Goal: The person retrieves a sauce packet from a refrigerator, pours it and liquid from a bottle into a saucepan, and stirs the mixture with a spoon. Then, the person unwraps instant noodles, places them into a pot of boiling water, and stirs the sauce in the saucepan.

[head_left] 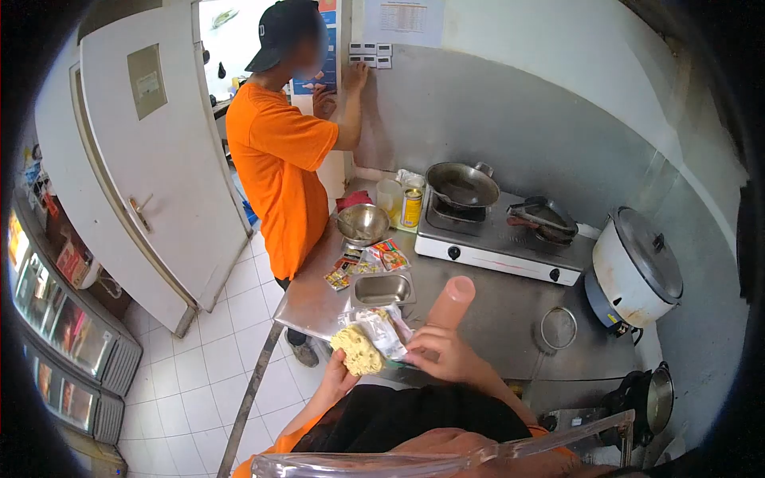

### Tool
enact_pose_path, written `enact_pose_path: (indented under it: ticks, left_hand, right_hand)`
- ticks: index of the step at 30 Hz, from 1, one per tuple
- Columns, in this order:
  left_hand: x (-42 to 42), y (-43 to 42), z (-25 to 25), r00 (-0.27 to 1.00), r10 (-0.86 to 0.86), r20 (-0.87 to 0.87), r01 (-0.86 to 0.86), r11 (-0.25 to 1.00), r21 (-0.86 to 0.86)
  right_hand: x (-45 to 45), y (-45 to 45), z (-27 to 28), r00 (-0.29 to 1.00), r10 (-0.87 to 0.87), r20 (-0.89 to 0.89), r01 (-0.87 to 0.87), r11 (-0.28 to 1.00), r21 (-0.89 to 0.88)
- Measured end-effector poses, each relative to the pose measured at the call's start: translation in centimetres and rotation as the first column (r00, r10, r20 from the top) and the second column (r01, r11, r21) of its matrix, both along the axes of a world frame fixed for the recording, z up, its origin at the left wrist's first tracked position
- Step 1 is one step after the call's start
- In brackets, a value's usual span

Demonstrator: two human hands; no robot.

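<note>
Clock positions are taken from the noodle block (356,352), with twelve toward the wall. The block is bare, at the near-left edge of the metal table (498,338), in the person's left hand (338,379). That hand, at seven o'clock, is closed around the block's lower left side, thumb and fingers bent.

The right hand (448,355) is at three o'clock, fingers partly curled, tips at the right edge of a plastic packet (384,330). Whether they pinch it cannot be told. The packet lies at about one to two o'clock, just beside the block.

At one o'clock stands a small steel tray (382,289); at twelve lie coloured sachets (387,255), with a metal bowl (362,224) beyond. A pink cylinder (452,301) is at two o'clock, close to the right hand; contact cannot be confirmed. The gas stove (496,256), bearing a wok (462,186), is farther off at one to two o'clock.

A co-worker (279,167) in orange stands at eleven o'clock, a hand raised to the wall devices (370,56).

Assessment: the step in hand appears to be separating block from packet. The next move calls for an even, light left grip, since the block looks liable to crumble, and for the right fingers to control the packet.
</note>
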State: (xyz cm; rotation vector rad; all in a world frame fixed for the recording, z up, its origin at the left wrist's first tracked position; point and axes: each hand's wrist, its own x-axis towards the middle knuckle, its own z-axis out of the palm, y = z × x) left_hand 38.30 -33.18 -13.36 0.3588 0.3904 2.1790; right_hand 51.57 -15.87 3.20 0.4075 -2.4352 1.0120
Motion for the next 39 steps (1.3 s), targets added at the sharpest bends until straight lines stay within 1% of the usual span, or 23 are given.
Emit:
enact_pose_path:
  ticks: [2,3,6,9,12,13,16,17,18,20,21,22,23,24,25,27,30,31,33,34,36,39]
  left_hand:
    - [0.0,-0.2,0.6,0.998,0.019,0.068,-0.019,1.000,-0.011]
    - [0.0,-0.1,0.5,0.999,0.015,0.047,-0.015,1.000,0.003]
    - [0.3,0.4,-0.4,0.993,-0.013,0.114,0.007,0.999,0.052]
    - [0.7,1.1,-0.2,0.981,-0.053,0.186,0.036,0.995,0.094]
    - [1.2,1.5,-0.1,0.954,-0.104,0.282,0.072,0.990,0.122]
    - [1.4,1.8,-0.4,0.978,-0.034,0.206,0.027,0.999,0.035]
    - [1.2,2.7,-2.0,0.919,-0.193,0.344,0.118,0.967,0.228]
    - [1.5,2.9,-2.3,0.908,-0.156,0.388,0.092,0.979,0.179]
    - [1.8,2.7,-2.0,0.914,-0.146,0.378,0.100,0.985,0.138]
    - [1.8,2.5,-1.7,0.929,-0.126,0.349,0.113,0.992,0.059]
    - [1.5,2.2,-2.0,0.943,-0.139,0.303,0.119,0.989,0.084]
    - [1.0,1.7,-2.4,0.966,-0.118,0.230,0.115,0.993,0.028]
    - [0.5,1.1,-2.9,0.983,-0.103,0.154,0.108,0.994,-0.027]
    - [0.1,0.6,-2.9,0.992,-0.092,0.081,0.098,0.992,-0.085]
    - [-0.1,0.3,-2.7,0.988,-0.138,0.072,0.142,0.988,-0.056]
    - [-0.3,-0.1,-2.5,0.993,-0.117,-0.011,0.115,0.986,-0.121]
    - [-0.3,-0.4,-2.5,0.993,-0.076,-0.087,0.061,0.984,-0.165]
    - [-0.2,-0.2,-2.5,0.993,-0.061,-0.105,0.043,0.986,-0.164]
    - [-0.1,0.0,-2.5,0.992,-0.096,-0.079,0.082,0.982,-0.172]
    - [0.0,0.1,-2.4,0.991,-0.113,-0.066,0.100,0.979,-0.177]
    - [0.2,0.2,-2.0,0.994,-0.089,-0.058,0.074,0.973,-0.219]
    - [0.3,0.1,-1.7,0.995,-0.070,-0.076,0.048,0.963,-0.264]
  right_hand:
    - [0.0,-0.3,-0.5,0.999,0.011,0.040,-0.010,1.000,-0.022]
    - [0.0,-0.5,-0.7,0.998,0.016,0.060,-0.014,0.999,-0.033]
    - [0.0,-0.5,-0.6,0.995,-0.041,0.092,0.042,0.999,-0.011]
    - [-0.6,-1.0,-1.3,0.997,-0.057,-0.051,0.061,0.996,0.070]
    - [-1.0,-1.2,-1.6,0.988,-0.007,-0.157,0.023,0.995,0.095]
    - [-1.1,-1.3,-1.6,0.983,-0.023,-0.180,0.043,0.994,0.105]
    - [-1.2,-1.5,-2.1,0.965,-0.063,-0.255,0.099,0.987,0.130]
    - [-1.2,-1.5,-2.2,0.957,-0.070,-0.281,0.114,0.983,0.142]
    - [-1.0,-1.5,-2.3,0.949,-0.076,-0.305,0.128,0.980,0.152]
    - [-0.7,-0.8,-2.6,0.975,-0.124,-0.183,0.137,0.988,0.065]
    - [-0.6,-0.4,-2.7,0.983,-0.142,-0.119,0.145,0.989,0.022]
    - [-0.5,-0.2,-3.2,0.985,-0.172,-0.024,0.167,0.976,-0.137]
    - [-0.3,0.0,-3.8,0.979,-0.188,0.075,0.202,0.936,-0.289]
    - [-0.2,0.2,-4.0,0.966,-0.186,0.180,0.248,0.868,-0.431]
    - [0.0,0.5,-3.6,0.965,-0.170,0.199,0.236,0.892,-0.385]
    - [0.4,0.7,-2.2,0.960,-0.139,0.243,0.211,0.930,-0.300]
    - [-0.3,0.7,-2.2,0.940,-0.227,0.254,0.277,0.943,-0.184]
    - [-0.4,0.7,-2.5,0.919,-0.233,0.319,0.300,0.937,-0.180]
    - [-0.6,0.7,-3.1,0.863,-0.246,0.441,0.344,0.926,-0.156]
    - [-0.7,0.8,-2.8,0.852,-0.246,0.463,0.334,0.935,-0.119]
    - [-0.6,0.6,-2.6,0.828,-0.237,0.509,0.309,0.949,-0.060]
    - [-1.0,1.0,-3.7,0.842,-0.250,0.479,0.376,0.907,-0.188]
